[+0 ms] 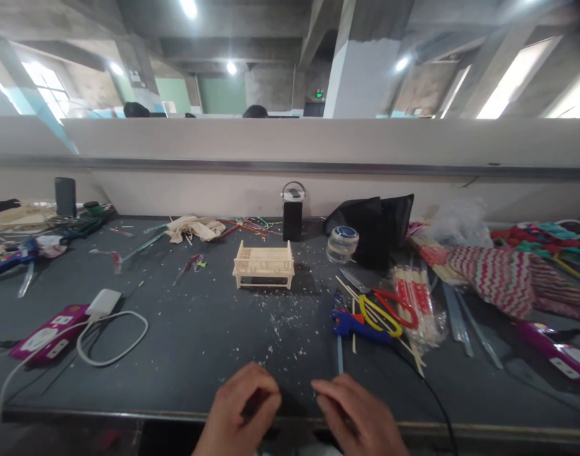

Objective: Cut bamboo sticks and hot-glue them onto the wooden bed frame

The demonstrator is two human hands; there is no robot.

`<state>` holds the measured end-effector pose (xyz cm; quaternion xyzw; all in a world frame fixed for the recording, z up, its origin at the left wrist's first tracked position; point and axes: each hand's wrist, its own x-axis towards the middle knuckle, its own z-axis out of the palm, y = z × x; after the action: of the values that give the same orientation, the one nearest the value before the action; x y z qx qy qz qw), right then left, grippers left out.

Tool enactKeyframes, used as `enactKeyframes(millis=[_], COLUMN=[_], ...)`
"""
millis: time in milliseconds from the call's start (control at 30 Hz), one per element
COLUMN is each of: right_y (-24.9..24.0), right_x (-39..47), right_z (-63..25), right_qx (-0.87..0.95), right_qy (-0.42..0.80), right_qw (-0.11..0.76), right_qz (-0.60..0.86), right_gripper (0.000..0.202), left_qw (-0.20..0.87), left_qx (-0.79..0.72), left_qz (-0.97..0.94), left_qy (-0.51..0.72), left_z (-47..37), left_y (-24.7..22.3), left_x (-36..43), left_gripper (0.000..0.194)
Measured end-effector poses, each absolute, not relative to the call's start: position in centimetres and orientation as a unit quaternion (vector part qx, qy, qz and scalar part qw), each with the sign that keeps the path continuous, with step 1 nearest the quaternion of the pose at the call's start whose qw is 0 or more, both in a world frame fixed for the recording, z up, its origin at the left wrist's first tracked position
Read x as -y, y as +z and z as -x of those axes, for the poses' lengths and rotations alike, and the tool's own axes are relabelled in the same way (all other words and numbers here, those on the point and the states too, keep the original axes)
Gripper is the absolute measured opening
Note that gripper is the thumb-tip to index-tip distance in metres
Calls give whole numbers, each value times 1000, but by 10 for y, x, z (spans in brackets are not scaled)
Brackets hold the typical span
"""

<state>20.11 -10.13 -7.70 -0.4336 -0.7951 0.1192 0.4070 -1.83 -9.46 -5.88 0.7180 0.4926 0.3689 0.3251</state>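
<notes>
A small wooden stick model (264, 266), shaped like a little bench or bed, stands upright on the dark table, beyond both hands and touched by neither. My left hand (246, 405) is at the table's front edge, its fingers curled and thumb against them; whether something small is between them is hidden. My right hand (354, 411) lies to its right with fingers apart and bent, holding nothing visible. Nearest to it is a blue glue gun (359, 328) with a clear glue stick (340, 354). Red and yellow scissors (380, 311) lie over thin sticks beside the gun.
White scraps (275, 316) litter the middle. A jar (342, 244), black bag (373, 228) and phone (292, 220) stand behind. Packed sticks (413, 297) and patterned cloth (494, 278) lie right. A purple power strip (50, 334) with a white cable (145, 326) is at left.
</notes>
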Motion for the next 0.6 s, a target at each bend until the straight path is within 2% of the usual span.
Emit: enactKeyframes(millis=[133, 300, 600], right_y=[-83, -85, -79], right_x=[103, 98, 76], right_z=[-230, -244, -231], right_qx=[755, 743, 761], right_qy=[95, 59, 53], right_qw=[426, 432, 425], right_qz=[490, 507, 487], right_gripper=[16, 16, 17], left_qw=[248, 200, 131], left_qx=[-566, -597, -606], left_qz=[-682, -661, -657], left_qy=[391, 409, 430], left_z=[38, 57, 78], left_y=[-55, -52, -32], left_x=[90, 71, -25], left_gripper=[28, 19, 22])
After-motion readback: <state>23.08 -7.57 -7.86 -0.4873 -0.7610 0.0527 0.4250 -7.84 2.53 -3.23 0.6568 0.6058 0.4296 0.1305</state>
